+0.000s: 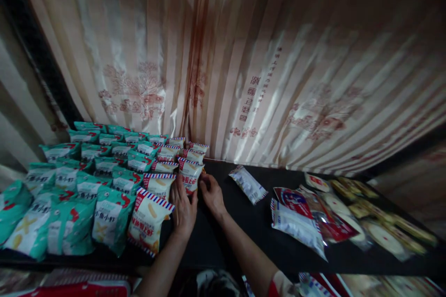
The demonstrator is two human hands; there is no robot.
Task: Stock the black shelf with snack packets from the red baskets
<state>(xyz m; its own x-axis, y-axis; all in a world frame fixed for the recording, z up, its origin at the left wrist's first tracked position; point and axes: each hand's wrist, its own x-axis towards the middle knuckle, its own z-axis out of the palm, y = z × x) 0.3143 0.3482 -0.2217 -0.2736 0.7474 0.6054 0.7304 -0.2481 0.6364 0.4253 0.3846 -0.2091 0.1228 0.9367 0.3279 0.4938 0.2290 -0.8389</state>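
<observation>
A cream snack bag with a red-and-blue striped top edge stands upright between my two hands. My left hand presses against its lower left side, fingers pointing away from me. Curled at the bag's right edge is my right hand, its fingertips partly hidden. Matching cream bags stand behind it and to its left, the nearest being a larger-looking cream bag by my left wrist. Rows of teal snack bags fill the left part of the black shelf.
On the right lie a loose silver-white bag, another silver-white bag, red packages and round pale packaged items. A draped striped curtain hangs behind the shelf. More packages sit on a lower level in front.
</observation>
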